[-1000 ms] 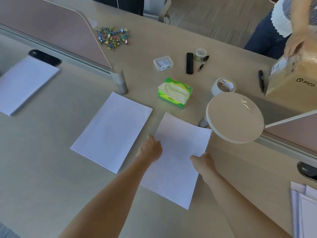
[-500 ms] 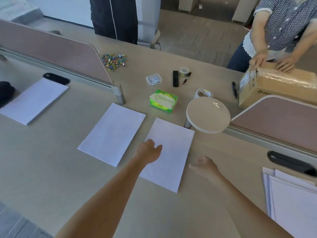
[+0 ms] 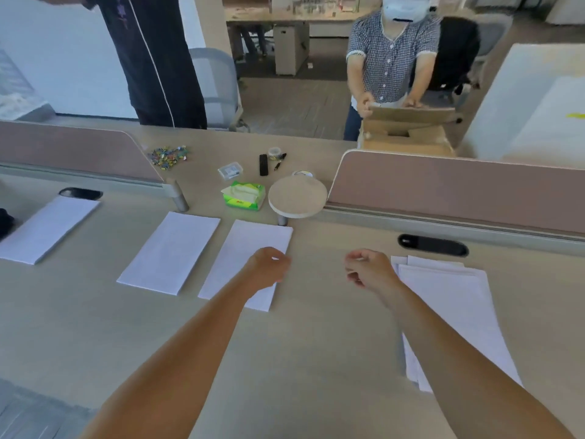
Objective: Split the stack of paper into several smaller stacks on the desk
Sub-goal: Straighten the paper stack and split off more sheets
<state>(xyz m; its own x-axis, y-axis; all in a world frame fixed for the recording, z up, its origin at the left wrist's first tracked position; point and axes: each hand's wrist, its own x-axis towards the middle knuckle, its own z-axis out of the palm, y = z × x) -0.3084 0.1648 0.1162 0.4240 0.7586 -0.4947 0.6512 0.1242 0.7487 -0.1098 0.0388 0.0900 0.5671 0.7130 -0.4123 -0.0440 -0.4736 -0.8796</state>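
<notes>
White paper is lying under and beside both hands, but neither is gripping any of it. The left hand (image 3: 268, 267) is hanging over the near corner of the newest small stack (image 3: 250, 258), fingers loosely curled and holding nothing; whether it is touching the sheets I cannot tell. The right hand (image 3: 368, 270) is hovering between that stack and the source stack (image 3: 452, 312), fingers curled inward, empty too, seemingly heading for more sheets.

Two more small stacks are sitting to the left, one just beside the newest (image 3: 171, 251) and one well apart at the far left (image 3: 47, 229), all angled alike in a row, probably so each pile is staying separate and easy to count. The source stack is lying fanned and uneven, which should be making a few sheets easy to peel off.

Around them the pale wooden desk (image 3: 316, 343) is stretching to low pinkish dividers (image 3: 459, 188). A green tissue pack (image 3: 243, 195) and a round lamp base (image 3: 297, 196) are standing behind the stacks. Beyond, a person is handling a cardboard box (image 3: 405, 134).
</notes>
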